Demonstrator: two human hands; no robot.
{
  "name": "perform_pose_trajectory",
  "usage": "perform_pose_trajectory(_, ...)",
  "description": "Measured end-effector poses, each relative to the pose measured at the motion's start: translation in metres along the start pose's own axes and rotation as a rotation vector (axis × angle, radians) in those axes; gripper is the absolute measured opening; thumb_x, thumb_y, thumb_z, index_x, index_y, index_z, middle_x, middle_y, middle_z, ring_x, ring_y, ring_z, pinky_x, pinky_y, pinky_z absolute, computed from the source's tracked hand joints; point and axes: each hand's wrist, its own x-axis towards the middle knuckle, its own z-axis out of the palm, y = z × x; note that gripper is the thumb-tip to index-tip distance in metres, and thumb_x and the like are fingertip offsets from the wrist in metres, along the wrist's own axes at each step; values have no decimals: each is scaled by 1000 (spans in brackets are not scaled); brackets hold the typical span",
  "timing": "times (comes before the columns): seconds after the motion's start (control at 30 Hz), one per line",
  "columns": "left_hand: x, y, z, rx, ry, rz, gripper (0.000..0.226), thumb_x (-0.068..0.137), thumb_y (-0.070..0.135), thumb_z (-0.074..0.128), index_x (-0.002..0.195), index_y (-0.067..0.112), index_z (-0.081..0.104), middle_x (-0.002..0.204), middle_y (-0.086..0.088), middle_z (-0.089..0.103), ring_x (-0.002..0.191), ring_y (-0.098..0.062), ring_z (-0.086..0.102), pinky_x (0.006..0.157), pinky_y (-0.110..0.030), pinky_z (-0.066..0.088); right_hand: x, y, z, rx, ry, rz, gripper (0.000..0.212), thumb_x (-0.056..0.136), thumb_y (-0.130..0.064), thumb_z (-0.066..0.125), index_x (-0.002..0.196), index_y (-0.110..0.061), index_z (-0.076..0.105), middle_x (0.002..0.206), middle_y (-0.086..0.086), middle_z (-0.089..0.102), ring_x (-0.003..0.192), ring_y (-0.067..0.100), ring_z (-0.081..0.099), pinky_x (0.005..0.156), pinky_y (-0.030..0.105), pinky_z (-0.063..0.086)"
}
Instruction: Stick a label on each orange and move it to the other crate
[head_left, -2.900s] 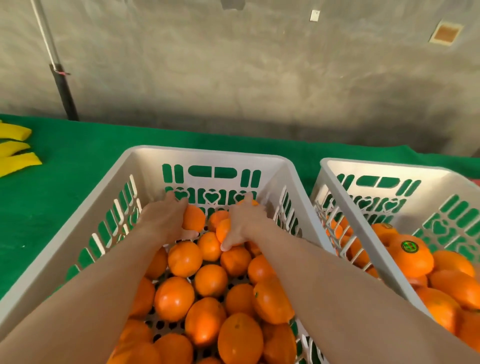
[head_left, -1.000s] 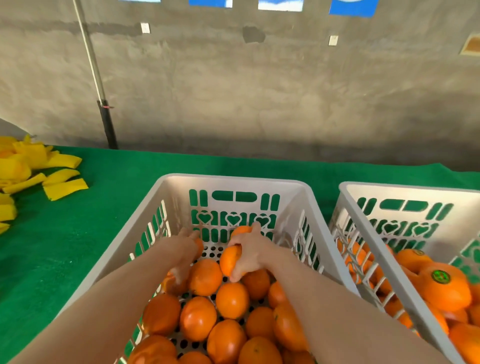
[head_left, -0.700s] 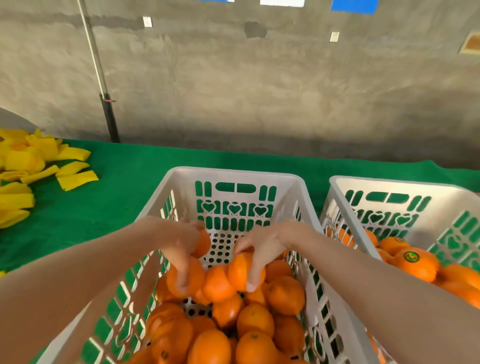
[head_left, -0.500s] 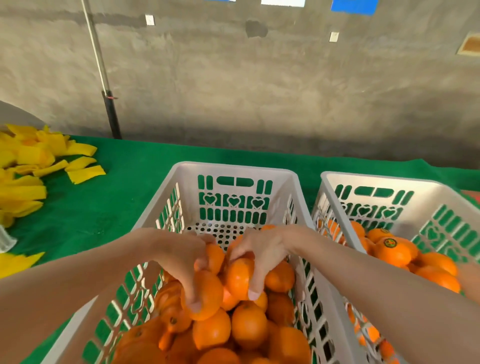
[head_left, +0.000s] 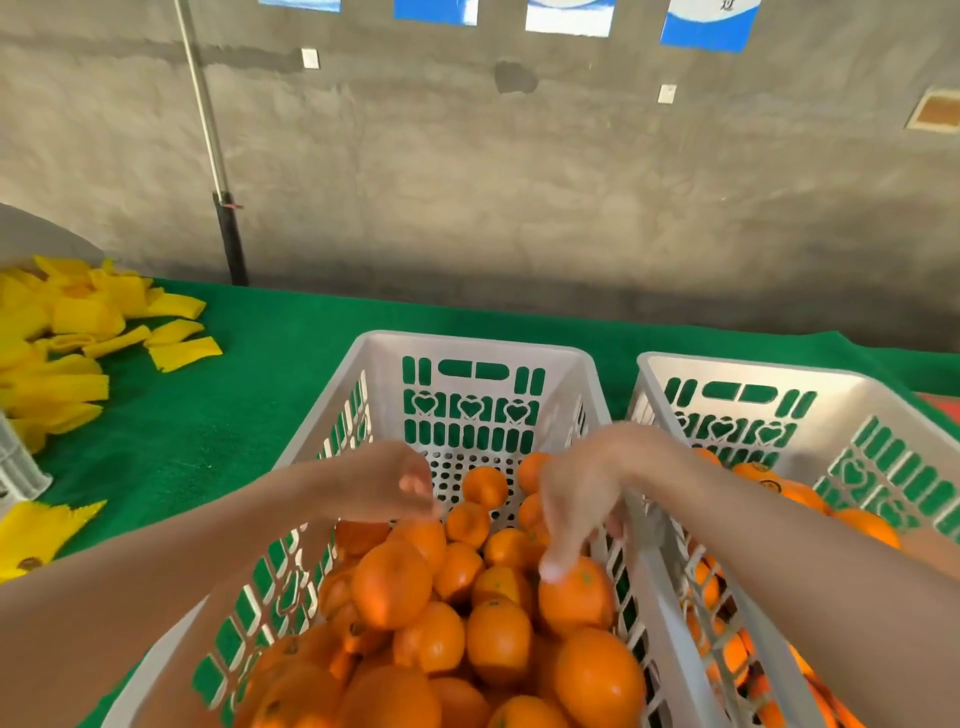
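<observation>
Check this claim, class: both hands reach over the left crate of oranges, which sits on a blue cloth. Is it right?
No. The head view shows the cloth is green, not blue. The left hand and right hand do reach over the left crate of oranges.

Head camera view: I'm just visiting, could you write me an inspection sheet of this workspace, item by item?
Surface: green mat covering the table.
Job's things: white crate heaped with oranges; second crate beside it, also holding oranges, including a labelled orange.
Clutter: yellow foam sleeves piled at the picture's left.
Grippers: right hand open, fingertip on an orange; left hand over the heap, blurred, grip unclear.
Cables: nothing seen.
Surroundings: grey concrete wall, pole, blue-white signs.
</observation>
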Motion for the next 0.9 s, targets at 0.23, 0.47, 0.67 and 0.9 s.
perform_pose_trajectory(0.23,82,-7,32,107,-16,-159,56,98,39,45,143,9,34,143,-11,45,127,-27,47,104,-36,41,132,8,-4,126,459,177,39,89,-16,56,125,-4,49,114,12,58,103,26,57,93,36,49)
perform_pose_trajectory(0.47,162,-12,74,-153,-42,-167,74,82,42,67,139,6,35,137,-15,47,119,-29,50,101,-41,43,205,20,43,85,462,473,81,86,-26,55,147,-1,8,144,27,11,126,45,30,71,38,49)
perform_pose_trajectory(0.67,177,-5,102,-266,110,-168,55,77,21,69,123,20,40,120,-13,49,104,-26,51,90,-38,47,218,17,52,200,571,464,70,83,-16,59,139,-11,17,143,29,13,117,44,45,66,37,41)
perform_pose_trajectory(0.9,157,-4,67,-430,84,-225,77,76,17,74,134,19,24,120,-13,44,98,-23,49,69,-30,45,193,11,38,284,707,407,72,80,-10,66,138,-12,22,142,29,18,106,38,57,75,36,51)
